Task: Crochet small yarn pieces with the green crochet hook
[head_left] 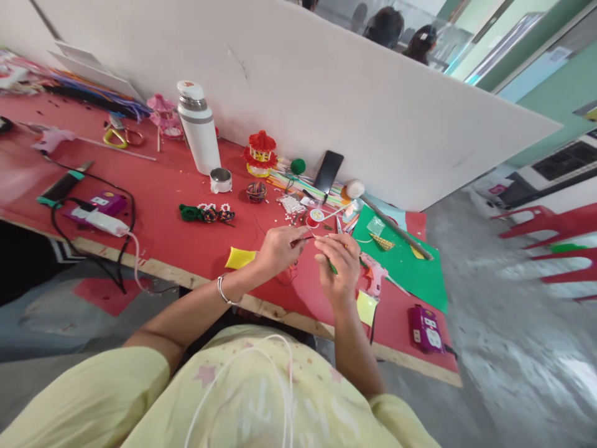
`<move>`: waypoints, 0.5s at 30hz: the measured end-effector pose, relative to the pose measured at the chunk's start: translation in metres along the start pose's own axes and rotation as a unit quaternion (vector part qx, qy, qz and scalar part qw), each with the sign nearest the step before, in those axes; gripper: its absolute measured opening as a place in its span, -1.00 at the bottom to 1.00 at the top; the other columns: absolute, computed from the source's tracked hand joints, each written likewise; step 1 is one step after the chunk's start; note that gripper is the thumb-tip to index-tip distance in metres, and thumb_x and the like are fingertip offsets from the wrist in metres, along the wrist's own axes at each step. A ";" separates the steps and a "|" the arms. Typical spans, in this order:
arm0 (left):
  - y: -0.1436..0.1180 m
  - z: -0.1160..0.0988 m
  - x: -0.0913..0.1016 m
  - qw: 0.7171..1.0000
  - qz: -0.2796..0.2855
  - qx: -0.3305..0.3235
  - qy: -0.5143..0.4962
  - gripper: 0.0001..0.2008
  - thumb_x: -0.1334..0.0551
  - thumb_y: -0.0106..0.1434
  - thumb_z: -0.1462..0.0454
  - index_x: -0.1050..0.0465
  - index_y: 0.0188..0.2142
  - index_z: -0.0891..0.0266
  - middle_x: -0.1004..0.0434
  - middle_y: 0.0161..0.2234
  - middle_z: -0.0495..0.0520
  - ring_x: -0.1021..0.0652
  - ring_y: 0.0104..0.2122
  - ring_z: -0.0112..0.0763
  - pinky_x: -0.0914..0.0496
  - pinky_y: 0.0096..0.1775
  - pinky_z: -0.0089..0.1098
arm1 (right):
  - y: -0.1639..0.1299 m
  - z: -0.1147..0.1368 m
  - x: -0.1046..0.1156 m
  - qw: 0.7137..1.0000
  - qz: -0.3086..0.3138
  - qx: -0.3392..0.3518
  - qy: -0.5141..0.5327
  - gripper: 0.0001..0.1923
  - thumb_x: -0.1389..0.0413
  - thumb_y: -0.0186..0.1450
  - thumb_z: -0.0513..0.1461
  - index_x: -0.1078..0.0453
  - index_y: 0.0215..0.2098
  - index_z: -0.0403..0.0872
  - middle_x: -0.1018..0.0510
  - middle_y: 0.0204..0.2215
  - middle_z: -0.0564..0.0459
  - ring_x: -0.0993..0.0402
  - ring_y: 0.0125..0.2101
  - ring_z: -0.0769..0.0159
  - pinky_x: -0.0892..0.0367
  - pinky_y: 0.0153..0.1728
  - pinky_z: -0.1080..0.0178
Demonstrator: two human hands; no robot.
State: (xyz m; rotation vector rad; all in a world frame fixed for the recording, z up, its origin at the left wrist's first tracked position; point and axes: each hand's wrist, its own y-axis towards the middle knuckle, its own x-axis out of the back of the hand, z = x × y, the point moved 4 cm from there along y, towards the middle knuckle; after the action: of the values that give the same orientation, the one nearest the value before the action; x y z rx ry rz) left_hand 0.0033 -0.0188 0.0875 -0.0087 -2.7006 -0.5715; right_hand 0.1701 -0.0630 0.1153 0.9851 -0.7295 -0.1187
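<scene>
A red-covered work table (163,205) runs along a white partition board (326,93), with a grey floor and red plastic chairs off to the side.

Nearest the person, both hands meet just above the table's front edge. The left hand (278,249) is pinched shut on a thin, dark reddish stick (303,239), apparently a fine wire or craft stem; its tip reaches toward the right hand (342,264). The right hand is curled closed around a slim green stick (333,268), whose end pokes out below the fingers. Both pieces look very light and narrow, probably bendable and easy to kink or let slip, so I judge a fingertip pinch close to the working ends the safest hold. Exactly what joins the two pieces is too small to tell.

Taking the hands as the landmark: a yellow paper scrap (239,257) lies just to the left of them, and a pink glue gun (374,278) just to the right, overlapping a green sheet (405,261). Just beyond them stands a red thread spool (316,217) beside a heap of white beads (291,205). Farther left lies a green-and-multicoloured beaded piece (208,213). Farther back stand a small metal cup (221,180), a white flask (198,127), a red miniature pavilion (260,152) and a black phone (328,171) leaning on the board.
</scene>
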 end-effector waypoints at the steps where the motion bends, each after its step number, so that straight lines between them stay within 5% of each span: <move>1: 0.000 0.000 -0.001 1.000 0.005 0.008 -0.011 -0.65 -0.35 0.20 0.35 -0.69 -0.01 0.23 -0.66 -0.33 0.09 -0.54 -0.37 -0.40 -0.42 -0.18 -0.42 | -0.001 0.001 -0.002 1.000 -0.007 0.013 -0.023 -0.67 -0.24 0.39 -0.20 -0.54 0.10 0.20 -0.73 -0.04 0.08 -0.54 0.03 0.07 -0.31 0.19 -0.14; 7: 0.007 0.009 -0.001 0.960 0.106 0.128 -0.226 -0.48 -0.41 0.14 0.24 -0.61 0.09 0.40 -0.46 -0.51 -0.05 -0.41 -0.51 -0.52 -0.31 -0.39 -0.47 | -0.002 -0.009 -0.001 0.998 -0.036 0.016 0.039 -0.74 -0.22 0.41 -0.10 -0.57 0.05 0.23 -0.74 -0.05 0.09 -0.53 0.01 0.08 -0.35 0.13 -0.11; 11: 0.011 0.003 0.008 0.925 0.175 0.140 -0.305 -0.45 -0.48 0.03 0.26 -0.64 0.05 0.38 -0.43 -0.53 -0.08 -0.38 -0.52 -0.57 -0.25 -0.43 -0.49 | 0.004 -0.024 0.008 0.989 -0.002 -0.028 0.146 -0.77 -0.20 0.41 -0.03 -0.61 -0.03 0.18 -0.75 -0.11 0.05 -0.57 -0.03 0.07 -0.45 0.03 -0.11; 15: 0.010 -0.001 0.011 0.894 0.222 0.168 -0.350 -0.47 -0.50 -0.01 0.30 -0.67 0.01 0.35 -0.41 -0.52 -0.09 -0.41 -0.51 -0.58 -0.30 -0.42 -0.49 | 0.009 -0.032 0.018 0.987 0.059 -0.020 0.146 -0.75 -0.24 0.38 -0.03 -0.60 0.00 0.19 -0.75 -0.08 0.06 -0.57 -0.02 0.07 -0.44 0.06 -0.14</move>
State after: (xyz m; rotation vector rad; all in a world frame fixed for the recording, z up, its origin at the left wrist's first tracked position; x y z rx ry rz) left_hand -0.0061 -0.0104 0.0962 -0.8714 -3.2700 0.0787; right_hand 0.2015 -0.0425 0.1206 0.8946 -0.5118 0.1115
